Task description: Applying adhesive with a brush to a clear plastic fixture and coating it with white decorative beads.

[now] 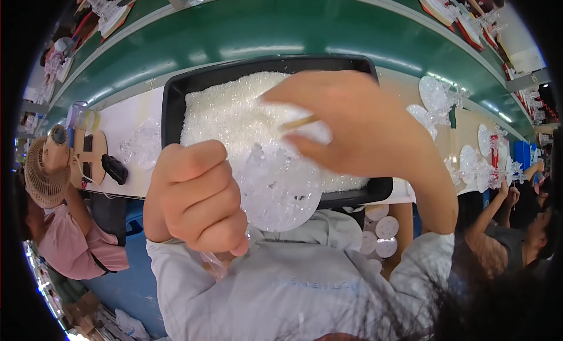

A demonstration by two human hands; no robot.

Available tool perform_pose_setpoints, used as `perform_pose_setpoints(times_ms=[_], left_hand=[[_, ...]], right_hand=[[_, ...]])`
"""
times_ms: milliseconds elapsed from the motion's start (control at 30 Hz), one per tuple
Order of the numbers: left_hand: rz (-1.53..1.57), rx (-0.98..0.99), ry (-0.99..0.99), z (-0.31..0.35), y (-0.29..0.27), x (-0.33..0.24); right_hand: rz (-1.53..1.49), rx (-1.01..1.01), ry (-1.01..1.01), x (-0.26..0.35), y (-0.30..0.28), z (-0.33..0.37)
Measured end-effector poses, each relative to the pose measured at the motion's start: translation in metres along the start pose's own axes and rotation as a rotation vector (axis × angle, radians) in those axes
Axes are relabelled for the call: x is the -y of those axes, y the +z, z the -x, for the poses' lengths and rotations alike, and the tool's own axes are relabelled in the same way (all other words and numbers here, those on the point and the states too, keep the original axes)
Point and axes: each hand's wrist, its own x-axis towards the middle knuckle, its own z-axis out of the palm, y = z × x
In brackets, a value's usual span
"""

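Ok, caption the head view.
Left hand grips a clear disc; right hand reaches over black tray.

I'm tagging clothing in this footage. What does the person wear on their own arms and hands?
Both hands are bare: no gloves, and no rings or watch that I can make out. The left hand ends at a light grey long-sleeve cuff at the wrist. The right hand has a bare forearm; its light grey sleeve begins near the elbow. The same grey fabric covers the chest.

One black tray of clear beads, way too many to count, is seen on the counter. One clear disc is held up, and one small fan is spotted.
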Motion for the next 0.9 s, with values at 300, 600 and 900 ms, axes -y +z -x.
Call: perform_pose_setpoints(times_ms=[300, 600, 900], left_hand=[[-0.073, -0.069, -0.13, -0.009, -0.005, 0.004], [0.392, 0.095, -1.12, -0.023, -0.018, -0.001], [0.217, 0.012, -0.812, -0.023, -0.003, 0.004]], right_hand=[[-0.481, 0.433, -0.337, 0.005, 0.014, -0.037], [-0.339, 0.207, 0.098, 0.019, -0.019, -0.009], [-1.081, -0.956, 0.032, 0.035, -0.012, 0.072]])
